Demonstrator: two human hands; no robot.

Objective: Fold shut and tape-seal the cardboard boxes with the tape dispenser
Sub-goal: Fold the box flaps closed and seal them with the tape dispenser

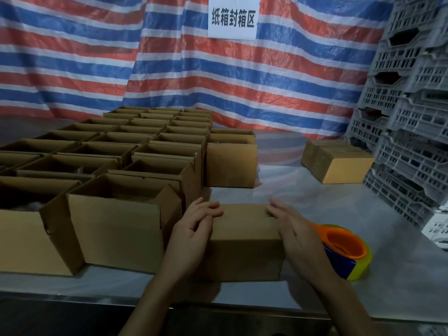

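Box (244, 241) sits at the table (315, 190) front edge, flaps down. Left hand (194, 229) and right hand (295, 234) flank it, fingers relaxed, pressing the top's ends, gripping nothing. Tape dispenser (344, 251) just beyond right hand. Open boxes (116, 229) to the left.

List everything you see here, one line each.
Box being closed: one, brown, table's near edge, between the hands.
Open boxes: many, brown, packed rows on the left; exact count unclear.
Far boxes: at least one, brown, closed, far right by the crates.
Tape dispenser: one, orange, yellow-green and blue, right of the near box.
Crates: several, grey, stacked at right.
Tarp: one, red-white-blue stripes, backdrop.
Sign: one, white, black characters, on the tarp.
Table: one, pale grey.
Left hand: on the box's left top edge.
Right hand: on its right top edge.
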